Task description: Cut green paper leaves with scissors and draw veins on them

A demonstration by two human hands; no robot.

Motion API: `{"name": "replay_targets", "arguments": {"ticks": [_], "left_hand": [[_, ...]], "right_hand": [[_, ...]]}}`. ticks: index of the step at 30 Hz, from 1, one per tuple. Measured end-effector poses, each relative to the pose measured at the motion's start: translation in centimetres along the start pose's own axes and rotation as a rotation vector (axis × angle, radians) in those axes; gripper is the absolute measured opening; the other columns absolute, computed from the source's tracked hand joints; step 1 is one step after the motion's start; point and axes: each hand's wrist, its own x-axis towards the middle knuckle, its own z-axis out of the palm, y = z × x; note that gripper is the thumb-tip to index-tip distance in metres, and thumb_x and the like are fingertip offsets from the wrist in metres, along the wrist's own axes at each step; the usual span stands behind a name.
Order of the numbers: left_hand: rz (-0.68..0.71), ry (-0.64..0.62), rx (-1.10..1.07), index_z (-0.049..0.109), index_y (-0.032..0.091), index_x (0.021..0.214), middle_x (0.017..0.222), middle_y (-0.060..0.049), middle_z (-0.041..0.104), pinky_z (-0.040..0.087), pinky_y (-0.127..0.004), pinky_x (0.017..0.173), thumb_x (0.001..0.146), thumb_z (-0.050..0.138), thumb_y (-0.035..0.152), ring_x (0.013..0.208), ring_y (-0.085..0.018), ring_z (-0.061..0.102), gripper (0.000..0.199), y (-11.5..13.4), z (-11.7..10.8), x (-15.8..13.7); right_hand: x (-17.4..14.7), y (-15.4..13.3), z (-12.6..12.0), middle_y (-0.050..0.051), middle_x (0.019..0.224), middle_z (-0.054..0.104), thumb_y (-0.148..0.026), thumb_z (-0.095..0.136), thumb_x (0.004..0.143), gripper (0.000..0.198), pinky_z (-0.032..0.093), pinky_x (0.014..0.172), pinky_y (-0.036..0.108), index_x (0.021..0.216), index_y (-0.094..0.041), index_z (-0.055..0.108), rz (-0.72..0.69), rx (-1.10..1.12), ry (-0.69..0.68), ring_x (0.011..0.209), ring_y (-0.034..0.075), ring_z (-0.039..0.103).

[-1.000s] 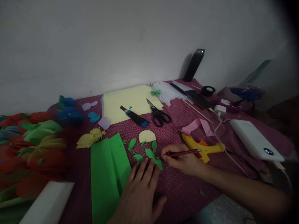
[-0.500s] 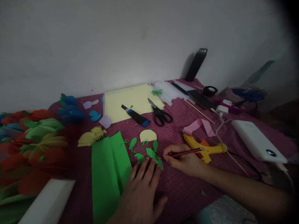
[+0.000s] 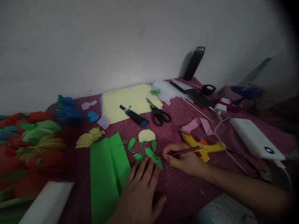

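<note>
My left hand (image 3: 142, 186) lies palm down with fingers stretched out, its fingertips on small green paper leaves (image 3: 149, 152). A pencil (image 3: 187, 151), dark red, is pinched in my right hand (image 3: 182, 160), its tip end close to the leaf edges by my left fingers. More cut leaves, such as a loose green leaf (image 3: 131, 143), lie just beyond. Folded green paper (image 3: 102, 180) spreads out left of my left hand and partly under it. A pale yellow rounded paper piece (image 3: 146, 136) rests above the leaves.
Beyond my hands lie black scissors (image 3: 158, 115), a utility knife (image 3: 135, 116) and yellow sheets (image 3: 116, 96). A yellow glue gun (image 3: 205, 149), pink ribbon (image 3: 198, 125) and white power bank (image 3: 257, 138) stand right. Colourful paper flowers (image 3: 42, 130) crowd the left. A black bottle (image 3: 194, 63) leans at the wall.
The whole view has shifted slightly, so things sit a little further left. Both hands keep nearly the same pose, with the pencil still in the right one.
</note>
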Motion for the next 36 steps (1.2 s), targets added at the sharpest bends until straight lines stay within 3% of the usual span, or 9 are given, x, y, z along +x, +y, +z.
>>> {"name": "replay_targets", "arguments": {"ticks": [7,13,26,36], "left_hand": [[-0.009,-0.024,-0.039,0.045,0.024,0.133,0.144,-0.009,0.040,0.033,-0.050,0.102,0.087,0.045,0.053,0.131,-0.030,0.034,0.055,-0.02,-0.18,-0.03],[0.024,-0.051,0.009,0.041,0.021,0.136,0.145,-0.013,0.037,0.034,-0.051,0.101,0.082,0.056,0.041,0.133,-0.033,0.031,0.060,-0.09,-0.08,-0.04],[0.037,-0.051,0.035,0.042,0.021,0.135,0.144,-0.014,0.039,0.035,-0.051,0.100,0.080,0.057,0.039,0.131,-0.034,0.033,0.060,-0.10,-0.02,0.06],[0.039,-0.034,0.025,0.044,0.023,0.134,0.143,-0.016,0.040,0.036,-0.052,0.098,0.081,0.056,0.040,0.129,-0.035,0.035,0.057,0.05,-0.27,-0.05]], "right_hand": [[-0.07,0.19,0.04,-0.002,0.058,0.053,-0.013,0.053,0.075,0.010,0.037,0.050,0.020,0.068,-0.015,0.059,-0.016,0.017,0.000,0.054,0.010,0.046],[-0.15,0.03,0.18,-0.002,0.058,0.053,-0.013,0.052,0.074,0.011,0.037,0.051,0.020,0.065,-0.015,0.060,-0.022,-0.031,-0.007,0.054,0.010,0.047],[-0.12,-0.37,0.05,-0.003,0.058,0.056,-0.011,0.054,0.073,0.011,0.037,0.051,0.019,0.066,-0.015,0.062,-0.041,-0.157,-0.036,0.053,0.009,0.049],[-0.37,0.12,-0.11,-0.001,0.058,0.056,-0.014,0.051,0.072,0.011,0.039,0.050,0.021,0.064,-0.017,0.057,-0.017,-0.032,0.011,0.055,0.011,0.049]]}}
